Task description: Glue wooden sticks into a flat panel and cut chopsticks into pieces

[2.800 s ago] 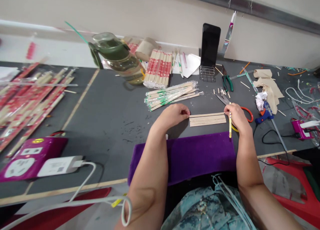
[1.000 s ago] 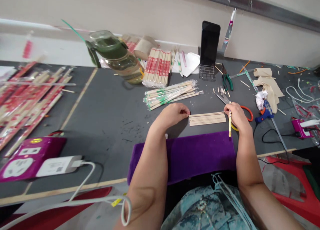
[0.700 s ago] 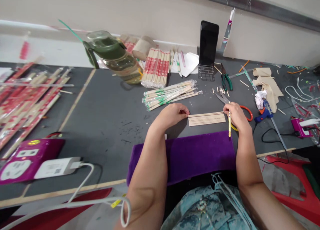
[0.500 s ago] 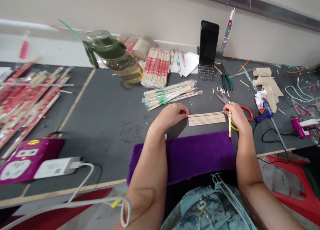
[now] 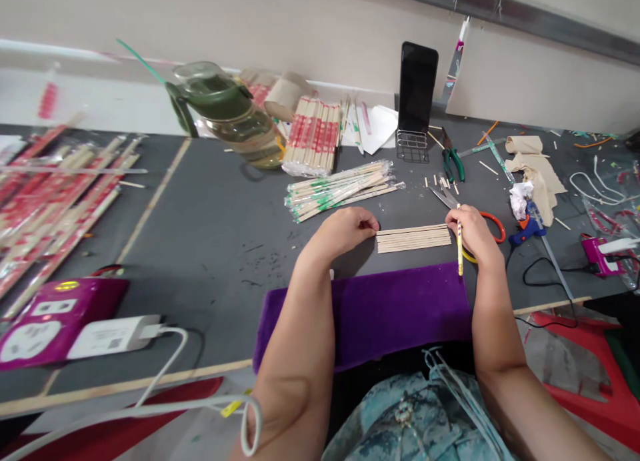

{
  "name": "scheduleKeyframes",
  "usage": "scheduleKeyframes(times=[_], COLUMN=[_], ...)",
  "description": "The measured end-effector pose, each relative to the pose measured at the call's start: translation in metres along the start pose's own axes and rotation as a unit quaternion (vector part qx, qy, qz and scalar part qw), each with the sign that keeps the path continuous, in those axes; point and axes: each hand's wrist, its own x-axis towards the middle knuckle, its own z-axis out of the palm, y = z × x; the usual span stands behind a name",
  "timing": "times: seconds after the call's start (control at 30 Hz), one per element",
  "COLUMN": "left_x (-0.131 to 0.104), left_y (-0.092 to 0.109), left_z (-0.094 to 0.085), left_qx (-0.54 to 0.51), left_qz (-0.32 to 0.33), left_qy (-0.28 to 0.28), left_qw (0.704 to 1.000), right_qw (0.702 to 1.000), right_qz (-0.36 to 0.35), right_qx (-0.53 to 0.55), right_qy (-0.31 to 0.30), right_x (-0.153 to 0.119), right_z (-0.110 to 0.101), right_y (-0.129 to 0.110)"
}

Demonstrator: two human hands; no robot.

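Note:
Several thin wooden sticks [image 5: 414, 239] lie side by side in a flat row on the grey table. At the row's left end is my left hand [image 5: 353, 227], its fingers pinched together against the stick ends. My right hand [image 5: 475, 231] is closed around a yellow patterned pencil [image 5: 460, 247], which points down toward me, and its fingertips touch the row's upper right corner. Partly under my right hand lie scissors [image 5: 493, 226] with orange and yellow handles, blades toward the back left. A purple cloth [image 5: 400, 314] covers the table edge in front of me.
Behind the row are wrapped sticks [image 5: 340, 189], bundled chopsticks [image 5: 311, 135], a water jug [image 5: 230, 114] and a phone [image 5: 418, 87] on a wire stand. Pliers [image 5: 454, 161] and a blue glue gun [image 5: 527, 229] lie to the right. A purple power strip [image 5: 65, 314] sits left.

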Motion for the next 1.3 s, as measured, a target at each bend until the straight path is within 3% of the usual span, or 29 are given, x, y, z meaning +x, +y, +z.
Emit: scheduleKeyframes(times=[1.3], left_x=[0.0014], left_y=[-0.0003], left_z=[0.0007], left_qx=[0.003], left_qz=[0.002], left_qy=[-0.003], left_qw=[1.000], right_qw=[0.999], right_qz=[-0.022], right_qx=[-0.031], right_qy=[-0.016], right_x=[0.0018], right_z=[0.0009], right_y=[0.0033])
